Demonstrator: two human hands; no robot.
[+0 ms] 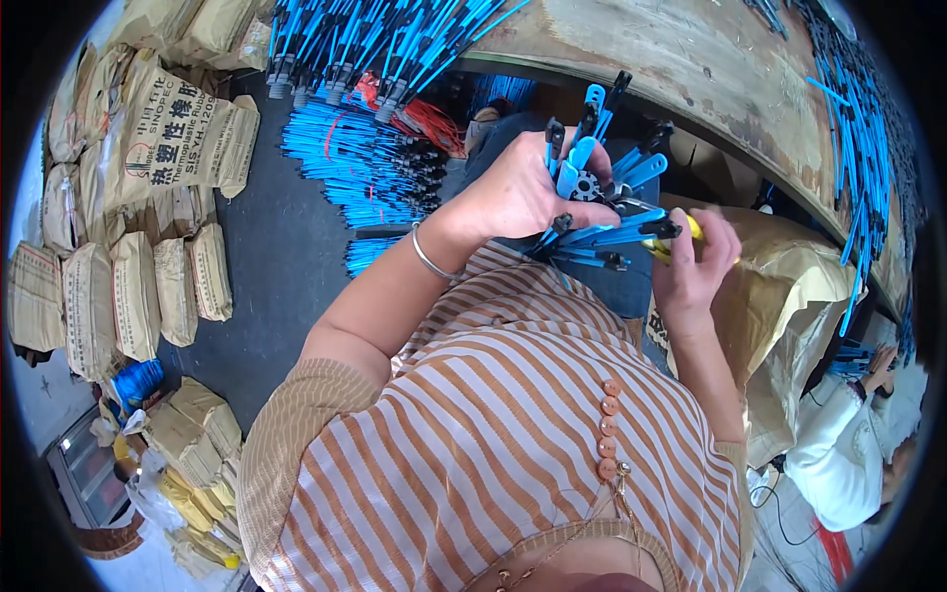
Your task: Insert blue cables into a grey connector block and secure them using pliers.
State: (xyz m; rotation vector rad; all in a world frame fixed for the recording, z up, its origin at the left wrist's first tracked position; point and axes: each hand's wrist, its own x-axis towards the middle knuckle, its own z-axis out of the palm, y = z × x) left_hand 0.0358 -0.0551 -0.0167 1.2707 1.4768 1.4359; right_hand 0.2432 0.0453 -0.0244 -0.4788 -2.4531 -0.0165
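Note:
My left hand point(518, 187) is closed around a cluster of flat blue arms point(646, 171) with black tips. They spread out around a black toothed hub point(587, 185). In my right hand point(695, 264) is a pair of yellow-handled pliers point(694, 235), fingers wrapped about the handles. The pliers' metal jaws reach in at the cluster beside the hub; what exactly they grip is hidden. The cluster is above my lap, in front of my striped top.
Bundles of blue rods with black ends point(365, 168) lie at the upper left. A wooden table point(651, 49) curves along the far right, with more blue rods point(868, 168) on it. Paper sacks point(128, 286) stack at left; an open paper sack point(789, 286) stands right. Another person's white sleeve point(834, 464) shows lower right.

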